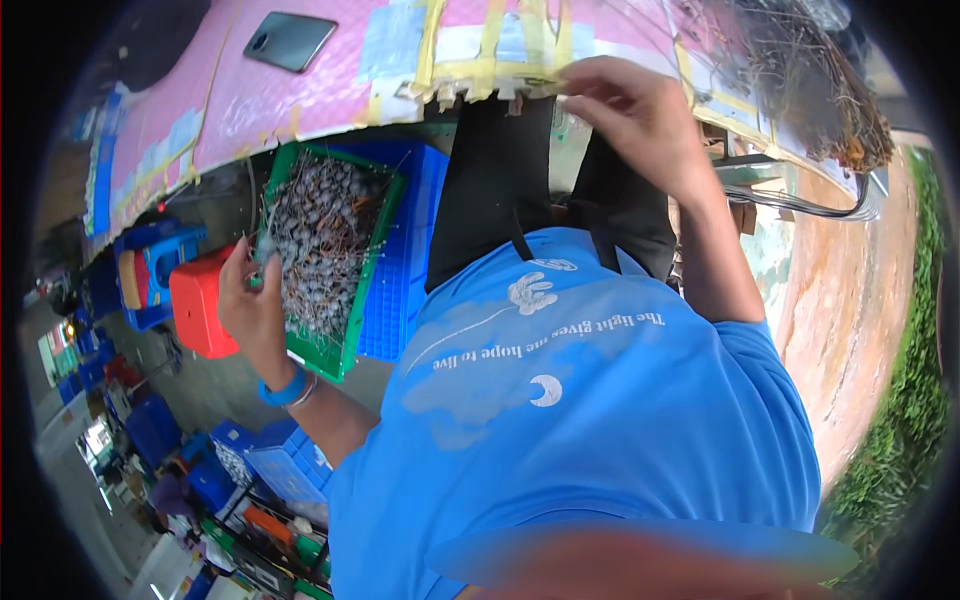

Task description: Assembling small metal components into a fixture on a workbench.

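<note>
My left hand (252,310), with a blue band on the wrist, is raised beside the left rim of a green crate (348,345). Its thumb and fingers stand apart, and a blurred greyish spot shows by the thumb tip. Many small grey rounded pieces with thin brown wires (325,235) fill the crate. At the front edge of the table (330,95), to the right of the middle, is my right hand (640,115). Its fingers and thumb are bent toward each other close to the yellow-taped edge; what lies between the tips is too small to make out.
A dark phone (290,42) lies on the pink tabletop. Tangled wires (815,90) are heaped at the table's right. Under the crate is a blue crate (395,300); a red stool (200,310) and a blue stool (165,275) stand left. Several bins fill the lower left.
</note>
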`<state>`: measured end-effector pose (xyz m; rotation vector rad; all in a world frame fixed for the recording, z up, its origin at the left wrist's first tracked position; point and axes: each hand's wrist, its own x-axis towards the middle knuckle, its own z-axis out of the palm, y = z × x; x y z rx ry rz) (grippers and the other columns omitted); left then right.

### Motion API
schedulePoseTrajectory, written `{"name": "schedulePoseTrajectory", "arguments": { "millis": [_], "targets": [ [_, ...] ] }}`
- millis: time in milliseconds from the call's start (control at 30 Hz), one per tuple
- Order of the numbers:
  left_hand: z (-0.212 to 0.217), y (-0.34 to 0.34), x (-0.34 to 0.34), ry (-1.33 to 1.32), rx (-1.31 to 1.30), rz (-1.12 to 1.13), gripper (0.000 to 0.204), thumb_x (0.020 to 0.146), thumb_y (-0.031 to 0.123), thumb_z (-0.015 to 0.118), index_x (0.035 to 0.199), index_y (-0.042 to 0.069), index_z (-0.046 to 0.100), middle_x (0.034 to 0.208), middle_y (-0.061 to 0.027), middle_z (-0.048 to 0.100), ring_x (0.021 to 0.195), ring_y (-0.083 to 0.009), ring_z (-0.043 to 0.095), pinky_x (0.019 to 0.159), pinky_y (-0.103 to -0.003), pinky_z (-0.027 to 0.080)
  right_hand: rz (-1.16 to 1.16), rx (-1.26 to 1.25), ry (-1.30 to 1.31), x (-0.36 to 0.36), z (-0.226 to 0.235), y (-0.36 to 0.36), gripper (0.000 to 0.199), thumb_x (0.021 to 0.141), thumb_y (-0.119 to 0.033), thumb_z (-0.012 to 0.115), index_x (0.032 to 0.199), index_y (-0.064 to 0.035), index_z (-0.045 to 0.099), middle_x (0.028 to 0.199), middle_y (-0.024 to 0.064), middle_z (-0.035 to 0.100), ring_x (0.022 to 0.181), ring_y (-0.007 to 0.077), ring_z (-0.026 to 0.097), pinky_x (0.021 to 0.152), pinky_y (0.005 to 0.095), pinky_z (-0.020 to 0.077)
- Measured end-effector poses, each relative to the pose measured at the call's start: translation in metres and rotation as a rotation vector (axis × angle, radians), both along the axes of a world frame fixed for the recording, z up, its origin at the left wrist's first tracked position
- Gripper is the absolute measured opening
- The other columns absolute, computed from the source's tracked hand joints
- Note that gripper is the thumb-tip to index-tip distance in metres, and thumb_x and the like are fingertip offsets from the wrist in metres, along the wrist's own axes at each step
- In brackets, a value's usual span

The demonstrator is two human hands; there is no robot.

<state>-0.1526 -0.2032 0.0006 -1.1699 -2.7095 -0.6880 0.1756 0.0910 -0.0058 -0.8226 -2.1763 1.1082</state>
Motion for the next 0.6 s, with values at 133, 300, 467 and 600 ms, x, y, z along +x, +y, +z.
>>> {"name": "schedulePoseTrajectory", "arguments": {
  "millis": [133, 300, 467, 600],
  "targets": [
    [-0.004, 0.018, -0.008, 0.073, 0.013, 0.019, 0.046, 0.082, 0.003, 0.075, 0.126, 0.002, 0.062, 0.118, -0.0122, 0.066, 0.106, -0.0199, 0.064, 0.082, -0.03, 0.054, -0.471, 0.554, -0.357, 0.056, 0.009, 0.019, 0.027, 0.077, -0.02, 0.079, 0.099, -0.0059, 0.07, 0.087, 0.0088, 0.063, 0.07, 0.0231, 0.06, 0.063, 0.0336, 0.0483],
    [-0.002, 0.177, 0.056, -0.129, 0.283, -0.489, 0.039, 0.08, 0.004, 0.074, 0.117, 0.003, 0.066, 0.112, -0.0133, 0.067, 0.095, -0.022, 0.067, 0.081, -0.033, 0.056, -0.458, 0.55, -0.395, 0.085, -0.002, 0.021, 0.023, 0.078, -0.016, 0.078, 0.094, -0.0031, 0.068, 0.086, 0.0097, 0.06, 0.075, 0.0262, 0.06, 0.066, 0.0352, 0.0478],
    [-0.008, 0.334, 0.099, 0.055, 0.32, -1.053, 0.033, 0.085, 0.011, 0.073, 0.115, 0.0, 0.065, 0.103, -0.0118, 0.068, 0.081, -0.0184, 0.068, 0.071, -0.03, 0.056, -0.295, 0.419, -0.201, 0.097, -0.002, 0.026, 0.018, 0.077, 0.003, 0.073, 0.093, -0.0007, 0.066, 0.084, 0.009, 0.062, 0.076, 0.0222, 0.062, 0.068, 0.032, 0.0497],
    [0.023, 0.393, 0.128, 0.184, 0.256, -1.015, 0.019, 0.084, 0.01, 0.061, 0.1, 0.001, 0.063, 0.095, -0.0192, 0.06, 0.085, -0.0399, 0.063, 0.074, -0.048, 0.052, -0.612, -0.092, 0.341, 0.111, 0.003, 0.031, 0.004, 0.087, 0.003, 0.065, 0.09, 0.0019, 0.066, 0.091, 0.0079, 0.066, 0.077, 0.0137, 0.062, 0.072, 0.0248, 0.0508]
  ]
}}
